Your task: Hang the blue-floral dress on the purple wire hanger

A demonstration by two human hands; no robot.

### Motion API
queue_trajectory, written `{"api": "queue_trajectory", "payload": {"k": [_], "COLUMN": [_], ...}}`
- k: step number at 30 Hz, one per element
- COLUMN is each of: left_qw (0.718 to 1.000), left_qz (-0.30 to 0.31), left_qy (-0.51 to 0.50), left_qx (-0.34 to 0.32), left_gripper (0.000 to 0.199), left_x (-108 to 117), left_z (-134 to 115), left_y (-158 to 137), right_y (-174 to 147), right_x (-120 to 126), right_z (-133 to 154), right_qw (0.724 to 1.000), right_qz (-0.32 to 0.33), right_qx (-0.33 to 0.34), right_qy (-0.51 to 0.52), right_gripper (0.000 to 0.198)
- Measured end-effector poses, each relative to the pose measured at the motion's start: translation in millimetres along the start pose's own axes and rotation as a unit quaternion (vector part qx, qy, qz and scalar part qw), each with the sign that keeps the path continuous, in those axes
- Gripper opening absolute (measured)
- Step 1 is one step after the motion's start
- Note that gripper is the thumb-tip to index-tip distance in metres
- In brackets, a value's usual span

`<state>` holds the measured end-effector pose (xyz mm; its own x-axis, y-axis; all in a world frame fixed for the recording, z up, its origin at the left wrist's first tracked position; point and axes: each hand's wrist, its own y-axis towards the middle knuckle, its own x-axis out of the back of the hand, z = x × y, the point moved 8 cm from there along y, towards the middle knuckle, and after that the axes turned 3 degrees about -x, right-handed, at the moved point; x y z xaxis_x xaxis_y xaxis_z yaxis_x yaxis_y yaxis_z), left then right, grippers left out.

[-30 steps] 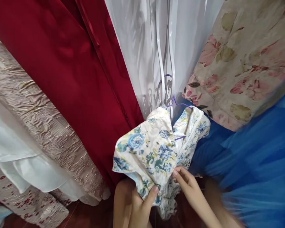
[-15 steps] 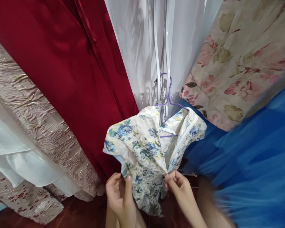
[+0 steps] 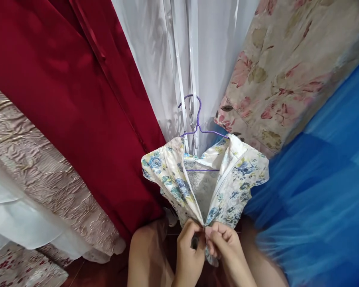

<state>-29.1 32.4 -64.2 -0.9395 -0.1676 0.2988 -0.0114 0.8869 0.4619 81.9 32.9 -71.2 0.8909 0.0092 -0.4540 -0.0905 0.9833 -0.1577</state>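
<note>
Your left hand (image 3: 191, 249) and right hand (image 3: 227, 244) meet at the foot of the V-shaped opening of a cream short-sleeved garment printed with blue roses, green leaves and yellow touches (image 3: 181, 181); the fingertips of each are pinched on the cloth there, nearly touching one another. The garment is just ahead of you, upright on a thin purple hanger (image 3: 198, 124) whose lower bar crosses its open neck. Narrow pale edging runs down both sides of the opening and converges at your fingers. Between these edges you see a greyish inner face with the print showing faintly; the right side folds outward at the neck. Its sleeves flare a little, and its crumpled lower part is mostly hidden behind your hands. Glossy red fabric (image 3: 86, 119) hangs on one side, gauzy blue fabric (image 3: 323, 191) on the other.
</note>
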Motion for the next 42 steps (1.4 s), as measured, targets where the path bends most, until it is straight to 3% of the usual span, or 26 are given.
{"api": "queue_trajectory", "payload": {"k": [3, 7, 10, 14, 20, 23, 27, 30, 33, 37, 40, 42], "left_qw": [1.000, 1.000, 0.999, 0.998, 0.999, 0.999, 0.999, 0.998, 0.997, 0.996, 0.996, 0.997], "left_qz": [0.017, 0.015, 0.013, 0.011, 0.026, 0.036, 0.043, 0.053, 0.070, 0.081, 0.070, 0.052], "left_qy": [0.002, -0.002, -0.038, -0.054, -0.045, -0.037, -0.030, -0.030, -0.036, -0.039, -0.041, -0.036], "left_qx": [-0.005, 0.003, 0.035, 0.032, -0.011, -0.012, -0.011, -0.011, -0.009, -0.020, -0.029, -0.031], "left_gripper": [0.022, 0.017, 0.013, 0.013, 0.013, 0.013, 0.011, 0.011, 0.011, 0.013, 0.015, 0.015], "left_x": [1.6, 8.4, 10.3, 12.0, 15.0, 12.0, 7.1, 5.4, 3.7, -0.2, -2.5, -2.8], "left_z": [-2.2, -3.2, 0.9, 1.4, -5.8, -6.8, -8.0, -11.4, -16.0, -21.4, -23.8, -24.2], "left_y": [0.7, -1.5, -6.2, -10.2, -8.1, -9.7, -12.7, -13.1, -13.7, -17.0, -20.6, -23.6], "right_y": [6.1, 18.1, 17.3, 4.8, -2.9, -2.3, -8.9, -14.2, -11.0, 10.4, 28.1, 39.9], "right_x": [2.6, -1.7, -3.1, -2.7, -10.7, -3.8, 12.5, 16.1, 11.0, -6.3, -37.7, -60.1], "right_z": [31.4, 63.4, 48.4, 16.2, 14.2, 14.3, 14.1, 25.1, 54.8, 122.5, 179.4, 211.1], "right_qw": [1.000, 0.983, 0.963, 0.961, 0.959, 0.963, 0.953, 0.918, 0.866, 0.788, 0.715, 0.692], "right_qz": [-0.012, 0.014, 0.050, 0.054, 0.077, 0.051, -0.022, -0.032, -0.012, -0.024, -0.031, -0.033], "right_qx": [0.026, 0.054, 0.039, 0.035, 0.064, 0.073, 0.134, 0.208, 0.310, 0.435, 0.516, 0.535], "right_qy": [-0.005, -0.175, -0.260, -0.271, -0.266, -0.253, -0.271, -0.335, -0.391, -0.435, -0.471, -0.484], "right_gripper": [0.044, 0.043, 0.037, 0.028, 0.026, 0.032, 0.029, 0.022, 0.013, 0.006, 0.006, 0.008]}}
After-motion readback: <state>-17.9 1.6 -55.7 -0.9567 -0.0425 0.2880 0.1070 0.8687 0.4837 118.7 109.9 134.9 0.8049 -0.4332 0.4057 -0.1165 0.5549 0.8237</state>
